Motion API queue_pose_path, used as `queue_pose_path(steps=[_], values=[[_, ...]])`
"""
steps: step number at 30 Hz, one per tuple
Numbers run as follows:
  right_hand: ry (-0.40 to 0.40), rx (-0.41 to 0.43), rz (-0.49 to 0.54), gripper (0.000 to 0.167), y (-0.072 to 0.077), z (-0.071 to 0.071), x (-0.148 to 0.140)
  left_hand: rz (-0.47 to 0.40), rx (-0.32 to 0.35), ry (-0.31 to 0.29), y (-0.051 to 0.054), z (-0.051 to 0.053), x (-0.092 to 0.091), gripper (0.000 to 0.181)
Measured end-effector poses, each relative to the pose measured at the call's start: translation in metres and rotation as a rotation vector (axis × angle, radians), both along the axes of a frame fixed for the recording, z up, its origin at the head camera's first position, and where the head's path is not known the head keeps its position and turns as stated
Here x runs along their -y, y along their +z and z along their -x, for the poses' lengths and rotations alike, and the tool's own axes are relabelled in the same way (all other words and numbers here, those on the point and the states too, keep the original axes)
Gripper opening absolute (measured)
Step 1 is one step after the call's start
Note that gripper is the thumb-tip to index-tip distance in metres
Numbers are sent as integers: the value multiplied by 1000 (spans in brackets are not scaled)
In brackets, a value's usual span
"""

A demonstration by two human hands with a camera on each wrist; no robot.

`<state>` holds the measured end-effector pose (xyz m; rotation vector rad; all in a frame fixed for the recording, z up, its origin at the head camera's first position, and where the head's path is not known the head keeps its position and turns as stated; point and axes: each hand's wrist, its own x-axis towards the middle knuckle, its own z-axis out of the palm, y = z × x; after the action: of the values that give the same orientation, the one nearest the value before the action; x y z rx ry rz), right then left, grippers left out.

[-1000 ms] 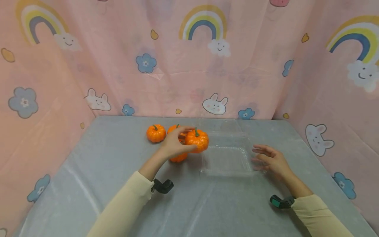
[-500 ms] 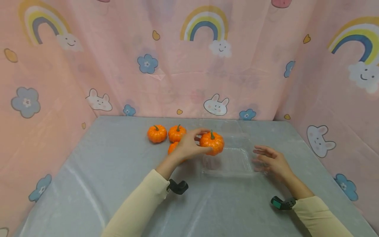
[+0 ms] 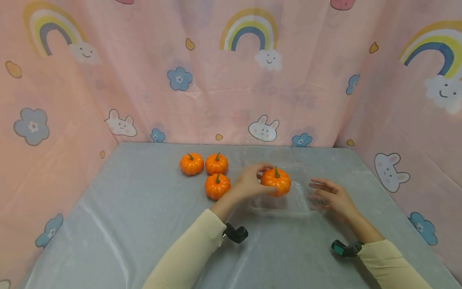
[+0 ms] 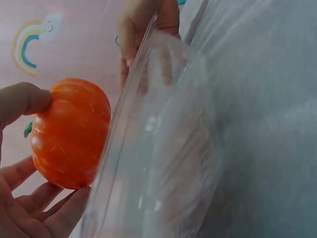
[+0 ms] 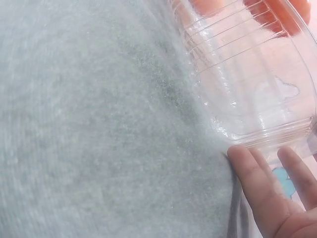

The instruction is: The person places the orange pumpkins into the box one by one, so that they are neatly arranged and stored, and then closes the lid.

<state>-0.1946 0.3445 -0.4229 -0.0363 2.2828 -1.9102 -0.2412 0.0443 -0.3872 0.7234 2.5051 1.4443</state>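
A small orange pumpkin [image 3: 276, 184] with a green stem hangs over the clear plastic container [image 3: 300, 196]. My left hand [image 3: 250, 182] grips it, thumb on one side and fingers on the other. In the left wrist view the held pumpkin [image 4: 74, 134] is just above the container's rim. At the container's right side is my right hand [image 3: 335, 197], its fingers extended and fairly straight. The right wrist view has these fingers [image 5: 255, 181] at the container's corner; whether they press on it I cannot tell.
Several things stand on the grey cloth [image 3: 144, 224]: three more pumpkins sit to the left, one at the far left [image 3: 191, 164], one beside it [image 3: 217, 163] and one in front [image 3: 217, 186]. The container's clear lid [image 3: 268, 154] lies open behind. Pink printed curtains [image 3: 216, 104] enclose the table.
My left hand has carried the pumpkin rightward and slightly lower, from beside the other pumpkins to over the container. The front pumpkin is now uncovered. My right hand has stayed in place.
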Motion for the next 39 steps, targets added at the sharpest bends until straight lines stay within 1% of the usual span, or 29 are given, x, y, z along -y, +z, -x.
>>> queue_pose_path(steps=[4,8,12,16,18,24,28,33,39], values=[[13,8,25,40,0,0,-1,-4,21,-9,-6,-1,-12,59],[20,6,48,38,0,0,0,22,-1,-8,-11,-1,-26,59],[17,5,34,41,0,-1,1,31,-12,-10,-15,-2,-37,58],[19,-3,28,41,1,-1,2,28,-8,-24,-18,-3,-45,57],[22,-10,36,40,2,-2,2,39,-16,-30,-19,-4,-48,57],[25,-17,39,40,2,-3,3,91,-13,-18,-22,-5,-58,57],[29,-15,25,41,3,-2,2,124,1,-9,-22,-7,-63,56],[34,-19,32,39,2,-2,2,154,25,-6,-18,-10,-66,57],[44,-45,55,38,-1,-1,1,157,77,-7,-16,-12,-68,59]])
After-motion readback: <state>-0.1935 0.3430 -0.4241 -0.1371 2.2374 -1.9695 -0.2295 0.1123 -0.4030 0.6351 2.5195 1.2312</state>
